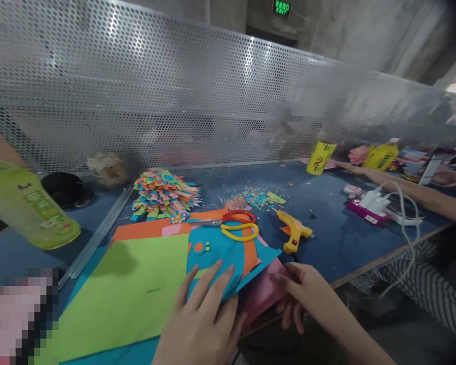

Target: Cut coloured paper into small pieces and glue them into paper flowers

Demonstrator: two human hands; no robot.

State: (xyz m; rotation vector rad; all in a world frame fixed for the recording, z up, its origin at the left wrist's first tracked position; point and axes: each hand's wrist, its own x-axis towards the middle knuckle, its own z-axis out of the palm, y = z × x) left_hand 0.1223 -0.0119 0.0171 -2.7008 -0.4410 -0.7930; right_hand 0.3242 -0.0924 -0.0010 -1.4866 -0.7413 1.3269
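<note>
My left hand [203, 319] rests with fingers apart on a stack of coloured paper, over a blue sheet [213, 253] and beside a green sheet [137, 289]. At the stack's right edge, my right hand [304, 294] pinches a pink sheet of paper [264, 291] that sticks out from under the blue one. Scissors [239, 223] with one red and one yellow handle lie on the papers. A small orange paper disc [199, 247] is close to my left fingertips. Past my right hand lies a yellow glue gun [294, 230].
Behind the stack sit a pile of fringed paper pieces [165, 195] and paper scraps [254, 197]. Glue sticks [99, 233] and a green drink bottle [30, 203] are at left. A power strip [368, 210] with cables lies at right. Another person's arm [410, 187] reaches across there.
</note>
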